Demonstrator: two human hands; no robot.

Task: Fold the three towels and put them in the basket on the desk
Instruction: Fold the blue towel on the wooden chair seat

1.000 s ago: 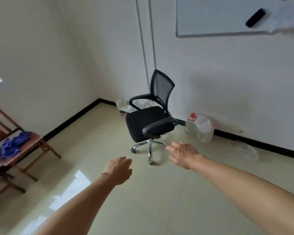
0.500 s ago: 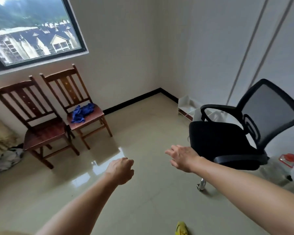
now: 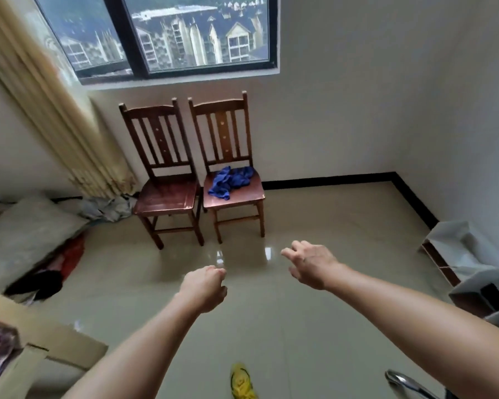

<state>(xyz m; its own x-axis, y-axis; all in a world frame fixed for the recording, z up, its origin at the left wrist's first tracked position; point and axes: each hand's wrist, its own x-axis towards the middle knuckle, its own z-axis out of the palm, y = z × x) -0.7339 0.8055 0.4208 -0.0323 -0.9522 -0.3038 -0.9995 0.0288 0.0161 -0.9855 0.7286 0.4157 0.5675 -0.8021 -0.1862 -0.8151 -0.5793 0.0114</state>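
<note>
I am holding both arms out over the glossy floor (image 3: 314,326). My left hand (image 3: 205,286) is curling loosely, fingers bent inward, gripping nothing. My right hand (image 3: 311,264) is hanging half spread, fingers relaxed and slightly apart, also holding nothing. Neither hand is touching anything.

Ahead of them, two wooden chairs are standing side by side against the wall under the window (image 3: 167,36). The left chair (image 3: 167,194) is showing a bare seat. The right chair (image 3: 234,194) is carrying a crumpled heap of blue towels (image 3: 231,180) on the back half of its seat; I cannot tell how many cloths are bunched in the heap. The towels are lying well apart from both hands.

One beige curtain (image 3: 49,110) is hanging at the left. Below it, one pale cushion (image 3: 20,234) is lying on the floor beside a pile of loose clutter. One yellow shoe (image 3: 242,381) is showing at the bottom edge, and one white open box (image 3: 455,249) is sitting by the right wall.
</note>
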